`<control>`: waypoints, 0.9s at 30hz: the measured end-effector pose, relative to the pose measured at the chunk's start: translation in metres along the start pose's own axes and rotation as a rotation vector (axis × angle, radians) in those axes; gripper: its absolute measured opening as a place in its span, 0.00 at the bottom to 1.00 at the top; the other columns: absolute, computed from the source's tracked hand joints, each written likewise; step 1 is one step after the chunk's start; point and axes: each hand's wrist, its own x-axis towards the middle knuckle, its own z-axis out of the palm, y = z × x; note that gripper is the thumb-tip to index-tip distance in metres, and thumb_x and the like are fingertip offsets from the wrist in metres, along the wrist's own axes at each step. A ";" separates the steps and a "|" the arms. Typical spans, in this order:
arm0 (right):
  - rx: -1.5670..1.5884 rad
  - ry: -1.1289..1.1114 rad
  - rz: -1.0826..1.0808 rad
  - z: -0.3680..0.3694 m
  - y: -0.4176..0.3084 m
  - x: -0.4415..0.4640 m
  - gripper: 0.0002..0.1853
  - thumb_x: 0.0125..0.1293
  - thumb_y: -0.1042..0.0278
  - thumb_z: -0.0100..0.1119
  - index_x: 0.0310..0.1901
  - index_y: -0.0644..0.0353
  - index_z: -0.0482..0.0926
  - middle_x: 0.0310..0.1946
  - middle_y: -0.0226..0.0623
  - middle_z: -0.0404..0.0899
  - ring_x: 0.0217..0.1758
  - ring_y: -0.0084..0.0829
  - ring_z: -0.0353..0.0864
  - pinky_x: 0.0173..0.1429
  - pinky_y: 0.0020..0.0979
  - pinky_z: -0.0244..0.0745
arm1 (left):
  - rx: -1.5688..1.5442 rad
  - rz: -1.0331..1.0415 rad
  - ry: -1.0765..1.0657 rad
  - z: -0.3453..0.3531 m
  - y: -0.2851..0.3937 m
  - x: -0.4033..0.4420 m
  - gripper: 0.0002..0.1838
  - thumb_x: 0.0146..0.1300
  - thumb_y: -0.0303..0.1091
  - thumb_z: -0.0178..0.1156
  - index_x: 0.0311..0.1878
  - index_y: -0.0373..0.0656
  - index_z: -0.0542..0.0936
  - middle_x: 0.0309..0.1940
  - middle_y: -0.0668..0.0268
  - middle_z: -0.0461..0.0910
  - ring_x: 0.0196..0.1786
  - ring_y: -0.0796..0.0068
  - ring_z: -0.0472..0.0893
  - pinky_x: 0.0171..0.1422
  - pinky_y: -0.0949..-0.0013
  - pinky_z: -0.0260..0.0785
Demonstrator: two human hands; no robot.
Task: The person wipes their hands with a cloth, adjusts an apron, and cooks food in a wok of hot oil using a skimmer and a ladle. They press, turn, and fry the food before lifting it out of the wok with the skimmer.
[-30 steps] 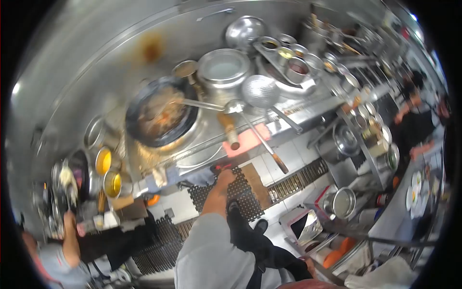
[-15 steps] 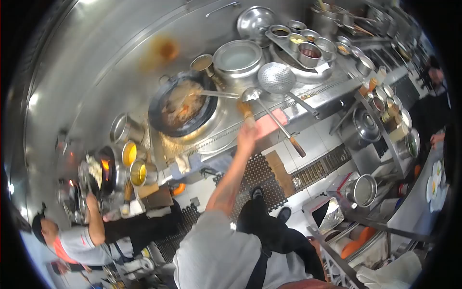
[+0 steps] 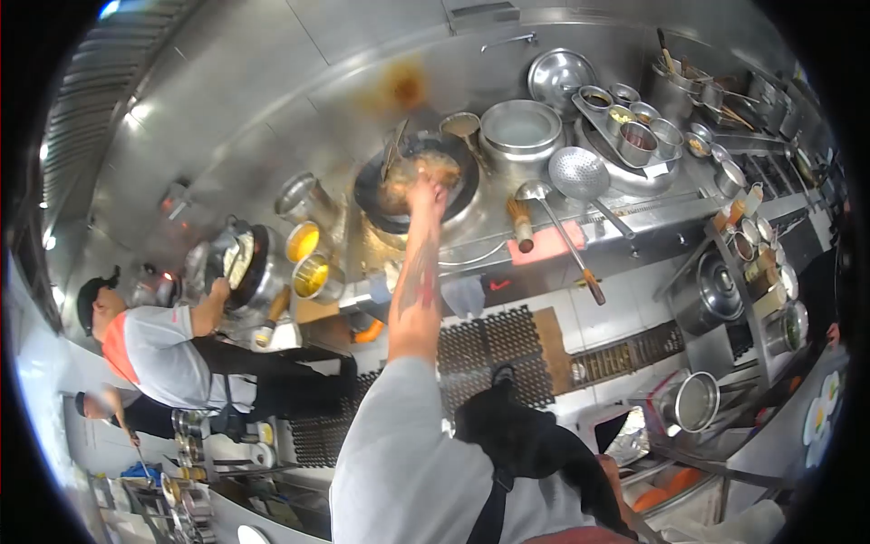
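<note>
My left hand is over the black wok, its arm stretched forward from the lower left. Its fingers are blurred against the brownish food, so I cannot tell whether they hold anything. A metal tool stands up at the wok's far left side. To the right, a bamboo wok brush lies on the steel counter, apart from my hand. Beside it are a ladle and a perforated skimmer. My right hand shows only as a strip of skin at my side; its fingers are hidden.
A co-worker handles another wok on the left. Metal pots with yellow contents stand between us. A water-filled basin and a tray of seasoning bowls line the counter. A pink cloth lies at its edge.
My left hand has left the bamboo brush on the counter and moved left to the wok. The metal tool that leaned over the wok's right rim now stands at its far left. The camera view has shifted.
</note>
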 end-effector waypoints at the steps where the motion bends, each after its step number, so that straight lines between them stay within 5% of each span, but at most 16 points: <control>1: -0.166 -0.040 -0.135 -0.002 0.003 0.011 0.11 0.59 0.62 0.53 0.39 0.59 0.78 0.24 0.35 0.77 0.23 0.33 0.78 0.25 0.33 0.72 | 0.035 0.004 -0.031 0.008 0.025 -0.034 0.11 0.67 0.40 0.49 0.38 0.42 0.72 0.12 0.78 0.58 0.13 0.85 0.57 0.17 0.78 0.47; 3: -0.616 -0.017 -0.557 -0.008 0.016 0.042 0.15 0.54 0.60 0.56 0.39 0.59 0.80 0.29 0.43 0.81 0.28 0.41 0.81 0.36 0.40 0.76 | 0.049 -0.019 -0.124 -0.015 0.055 -0.097 0.12 0.66 0.39 0.52 0.42 0.40 0.73 0.11 0.79 0.56 0.11 0.85 0.55 0.16 0.78 0.47; 4: -0.377 0.049 0.070 -0.006 -0.052 0.042 0.15 0.54 0.58 0.56 0.35 0.61 0.81 0.31 0.49 0.80 0.32 0.46 0.80 0.42 0.42 0.75 | 0.025 -0.023 -0.229 -0.024 0.069 -0.116 0.12 0.66 0.38 0.53 0.44 0.39 0.74 0.10 0.79 0.55 0.10 0.85 0.55 0.16 0.78 0.47; 5: -0.402 0.055 -0.117 -0.008 -0.010 0.101 0.16 0.55 0.57 0.54 0.30 0.63 0.81 0.33 0.52 0.80 0.36 0.49 0.80 0.44 0.43 0.74 | 0.023 -0.065 -0.278 -0.039 0.077 -0.134 0.12 0.65 0.37 0.54 0.47 0.40 0.74 0.11 0.78 0.61 0.12 0.83 0.59 0.16 0.77 0.51; 6: -0.419 0.117 -0.330 -0.017 -0.072 0.091 0.18 0.59 0.54 0.48 0.34 0.61 0.80 0.29 0.50 0.80 0.36 0.47 0.80 0.42 0.42 0.73 | 0.028 -0.062 -0.279 -0.049 0.079 -0.134 0.12 0.65 0.37 0.54 0.47 0.40 0.74 0.11 0.78 0.61 0.12 0.83 0.59 0.16 0.77 0.51; 7: -0.589 0.301 -0.175 -0.015 -0.112 0.101 0.19 0.59 0.53 0.50 0.36 0.62 0.80 0.34 0.53 0.79 0.41 0.48 0.79 0.45 0.44 0.72 | 0.549 0.128 -0.106 -0.066 0.078 -0.129 0.12 0.64 0.36 0.53 0.46 0.40 0.75 0.13 0.74 0.66 0.15 0.79 0.65 0.19 0.74 0.57; 8: -0.422 0.161 -0.292 -0.028 -0.134 0.128 0.21 0.59 0.51 0.51 0.39 0.63 0.79 0.36 0.54 0.79 0.44 0.48 0.79 0.47 0.43 0.71 | 1.067 0.310 0.082 -0.088 0.076 -0.126 0.12 0.64 0.36 0.52 0.45 0.39 0.75 0.14 0.71 0.71 0.18 0.76 0.71 0.23 0.71 0.63; 9: -0.671 0.225 -0.492 -0.036 -0.158 0.158 0.20 0.59 0.53 0.54 0.41 0.64 0.78 0.36 0.51 0.80 0.42 0.46 0.79 0.47 0.41 0.72 | 1.673 0.904 0.193 -0.105 0.078 -0.122 0.13 0.63 0.36 0.50 0.44 0.38 0.75 0.25 0.60 0.80 0.28 0.67 0.79 0.34 0.64 0.70; 10: -0.556 0.155 -0.405 -0.044 -0.218 0.143 0.20 0.59 0.55 0.54 0.45 0.63 0.76 0.38 0.54 0.78 0.43 0.51 0.78 0.47 0.42 0.73 | 1.680 0.894 0.191 -0.109 0.087 -0.128 0.13 0.63 0.36 0.50 0.44 0.38 0.75 0.25 0.60 0.80 0.28 0.67 0.79 0.34 0.64 0.70; 12: -0.489 0.260 -0.546 -0.046 -0.311 0.120 0.18 0.57 0.58 0.58 0.43 0.62 0.76 0.39 0.51 0.78 0.44 0.47 0.78 0.47 0.41 0.73 | 1.742 0.423 0.048 -0.097 0.108 -0.140 0.15 0.63 0.35 0.48 0.47 0.37 0.75 0.38 0.44 0.77 0.47 0.44 0.75 0.50 0.53 0.67; 13: -0.595 0.280 -0.595 -0.050 -0.339 0.123 0.19 0.56 0.58 0.58 0.45 0.62 0.75 0.42 0.50 0.77 0.47 0.47 0.77 0.49 0.41 0.72 | 1.709 0.347 0.018 -0.093 0.111 -0.143 0.15 0.62 0.36 0.49 0.46 0.37 0.76 0.39 0.45 0.77 0.47 0.47 0.76 0.50 0.54 0.68; 17: -0.835 0.412 -0.694 -0.056 -0.413 0.153 0.24 0.56 0.57 0.58 0.52 0.61 0.71 0.46 0.50 0.73 0.53 0.48 0.73 0.56 0.40 0.69 | 1.688 0.454 -0.095 -0.099 0.096 -0.121 0.16 0.62 0.38 0.50 0.46 0.38 0.77 0.38 0.44 0.78 0.47 0.48 0.76 0.52 0.54 0.68; 20: -0.962 0.514 -0.433 -0.056 -0.424 0.201 0.25 0.57 0.59 0.58 0.54 0.61 0.68 0.51 0.53 0.71 0.54 0.52 0.71 0.56 0.40 0.69 | 1.904 0.406 -0.025 -0.086 0.082 -0.104 0.14 0.60 0.35 0.50 0.42 0.39 0.79 0.37 0.45 0.78 0.46 0.47 0.77 0.51 0.54 0.69; 22: -0.720 0.536 -0.228 -0.049 -0.421 0.231 0.24 0.56 0.62 0.57 0.55 0.60 0.68 0.51 0.55 0.71 0.53 0.51 0.72 0.57 0.41 0.69 | 1.982 0.410 -0.075 -0.085 0.076 -0.085 0.12 0.57 0.31 0.50 0.38 0.38 0.81 0.37 0.45 0.78 0.45 0.47 0.78 0.51 0.54 0.70; 24: -0.703 0.531 -0.251 -0.049 -0.400 0.270 0.23 0.56 0.64 0.57 0.54 0.60 0.69 0.49 0.56 0.73 0.51 0.51 0.74 0.55 0.43 0.70 | 2.053 0.392 -0.056 -0.097 0.068 -0.039 0.11 0.52 0.30 0.53 0.34 0.34 0.80 0.37 0.44 0.79 0.45 0.48 0.79 0.51 0.56 0.71; 27: -0.641 0.529 -0.417 -0.036 -0.427 0.284 0.21 0.55 0.65 0.56 0.51 0.61 0.71 0.42 0.54 0.77 0.45 0.50 0.78 0.50 0.45 0.71 | 2.109 0.391 -0.075 -0.109 0.069 0.019 0.15 0.60 0.38 0.49 0.37 0.38 0.81 0.36 0.47 0.79 0.44 0.49 0.79 0.51 0.56 0.70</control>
